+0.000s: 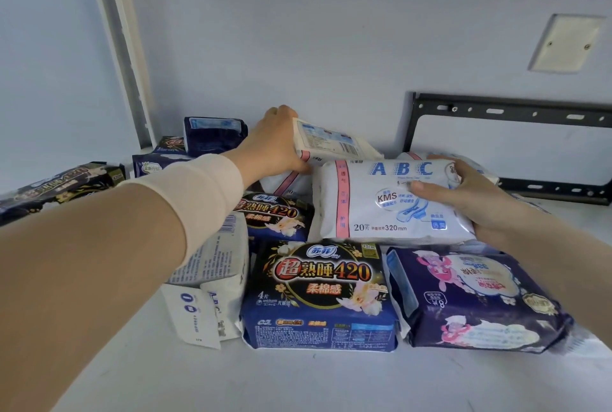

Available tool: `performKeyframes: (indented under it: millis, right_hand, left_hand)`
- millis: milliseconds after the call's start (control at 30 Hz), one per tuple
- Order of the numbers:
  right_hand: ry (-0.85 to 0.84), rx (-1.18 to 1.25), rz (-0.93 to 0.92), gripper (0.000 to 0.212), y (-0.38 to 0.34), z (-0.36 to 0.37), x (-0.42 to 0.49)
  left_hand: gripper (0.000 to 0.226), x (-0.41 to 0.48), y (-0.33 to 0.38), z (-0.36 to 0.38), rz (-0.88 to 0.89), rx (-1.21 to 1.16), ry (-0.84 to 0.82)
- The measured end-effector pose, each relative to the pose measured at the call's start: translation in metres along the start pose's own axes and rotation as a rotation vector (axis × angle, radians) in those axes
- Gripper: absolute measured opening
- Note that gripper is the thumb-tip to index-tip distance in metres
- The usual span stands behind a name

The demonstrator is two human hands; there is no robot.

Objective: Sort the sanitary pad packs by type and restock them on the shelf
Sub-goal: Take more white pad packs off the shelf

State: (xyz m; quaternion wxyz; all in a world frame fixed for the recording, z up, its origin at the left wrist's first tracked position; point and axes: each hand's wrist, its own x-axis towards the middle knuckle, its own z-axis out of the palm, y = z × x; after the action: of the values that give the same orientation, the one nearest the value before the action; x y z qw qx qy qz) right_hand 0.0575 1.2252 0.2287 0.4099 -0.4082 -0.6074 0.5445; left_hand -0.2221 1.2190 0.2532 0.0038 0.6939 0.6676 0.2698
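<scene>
Sanitary pad packs lie jumbled on a white shelf [298, 378]. My left hand [275, 143] grips the end of a white pack [331, 140] that is tilted up near the back wall. My right hand [470, 199] holds the right end of a large white ABC pack [381, 206], thumb on top and fingers underneath. In front lie a dark blue "420" pack [319, 292], a purple pack with pink figures [473, 299] and a white pack on its side [212, 279]. A second "420" pack [278, 216] lies behind them.
Several dark blue packs [212, 136] stand at the back left beside a white shelf upright [132, 57]. A long dark pack [56, 186] lies at the far left. A black metal bracket [510, 113] is fixed to the wall at the right.
</scene>
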Motion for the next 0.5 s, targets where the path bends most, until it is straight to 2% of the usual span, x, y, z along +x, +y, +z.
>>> performKeyframes:
  millis: [67,100,200,233,333,500]
  right_hand:
    - [0.022,-0.021,-0.05,0.119,-0.003,-0.006,-0.004]
    - [0.025,-0.026,-0.073,0.119,-0.008,-0.007,-0.007]
    - [-0.009,-0.017,-0.132,0.087,-0.021,-0.015,-0.019]
    - [-0.001,-0.014,-0.141,0.086,-0.025,-0.018,-0.023]
    - [0.073,-0.001,-0.133,0.122,-0.036,-0.024,-0.039]
    - [0.124,-0.019,-0.155,0.128,-0.058,-0.022,-0.08]
  left_hand:
    - [0.081,-0.001,0.002,-0.006,-0.019,-0.044,0.028]
    - [0.08,-0.002,0.004,-0.01,-0.025,-0.071,0.048]
    - [0.077,-0.009,0.012,-0.025,-0.032,-0.131,0.085]
    - [0.077,-0.012,0.015,-0.03,-0.039,-0.143,0.086]
    - [0.085,-0.024,0.025,-0.048,-0.046,-0.177,0.082]
    - [0.091,-0.046,0.032,-0.078,-0.127,-0.28,0.111]
